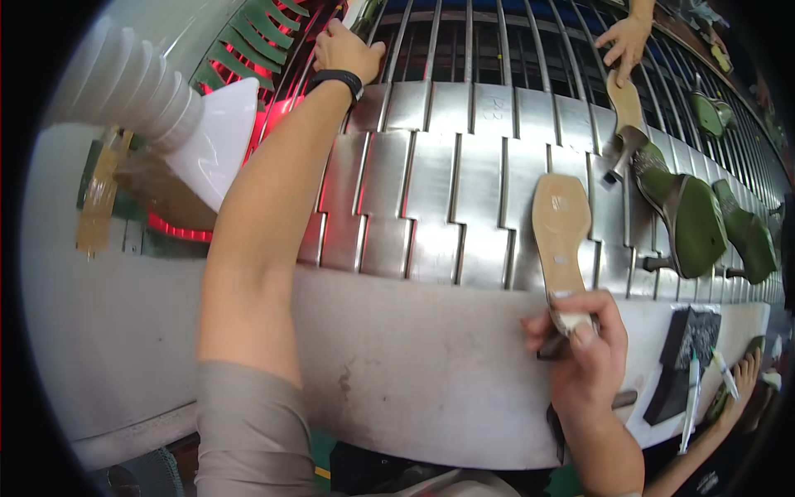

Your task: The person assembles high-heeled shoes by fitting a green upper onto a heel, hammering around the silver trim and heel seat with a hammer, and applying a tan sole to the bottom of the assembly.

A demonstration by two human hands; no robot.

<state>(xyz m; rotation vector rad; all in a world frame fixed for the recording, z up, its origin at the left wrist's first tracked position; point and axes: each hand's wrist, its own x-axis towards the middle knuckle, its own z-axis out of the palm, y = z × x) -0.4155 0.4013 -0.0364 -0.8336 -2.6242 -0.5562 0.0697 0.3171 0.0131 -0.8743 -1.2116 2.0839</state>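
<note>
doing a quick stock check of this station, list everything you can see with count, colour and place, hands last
insoles: two, tan, one in the right hand, one at upper right under another person's hand
heeled shoes: at least three, green, right side
metal slats: many, silver, across the middle
ledge: one, grey, nearest the person
hose nozzle: one, white, upper left
cut strips: several, green, top left
block: one, black, ledge's right end
syringes: two, whitish, by the block
wristband: one, black, left wrist
hands: two, bare, left at top left, right at lower right
</note>
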